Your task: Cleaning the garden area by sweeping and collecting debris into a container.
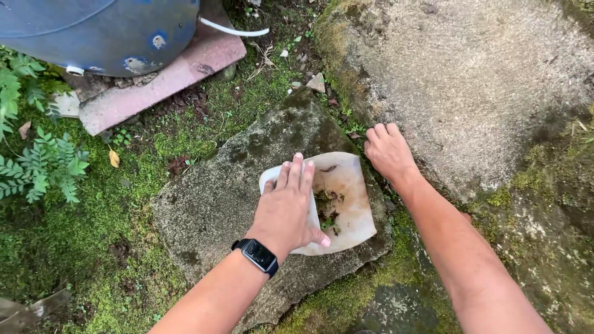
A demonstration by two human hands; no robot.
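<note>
- A white scoop (346, 185), shaped like a cut-open jug, is laid on a flat mossy stone (210, 204), at that stone's right edge.
- The scoop is seen lying with its open side up; plant scraps (327, 207), green and brown bits of leaf and dirt, are gathered in its middle, and one dark sliver is seen near its upper rim.
- The left hand (286, 207) is pressed flat on the scoop's left part, palm down, with the fingers straight and slightly spread and the thumb tucked against the scoop's lower edge; nothing is clamped by it.
- A black watch (258, 255) is worn on the left wrist.
- The right hand (387, 150) is set at the seam between the stone and a big pale slab (470, 80) on the right, just beside the scoop's upper right corner.
- The right fingers are curled down toward the ground; whether anything is pinched in them cannot be told.
- Moss (93, 247) is spread over the ground to the left of and below the stone.
- Ferns (46, 164) are seen at the left edge of the view.
- A blue barrel (105, 28) is stood on a pinkish block (167, 74) at the upper left, well apart from the hands, with a white hose (232, 29) beside it.
</note>
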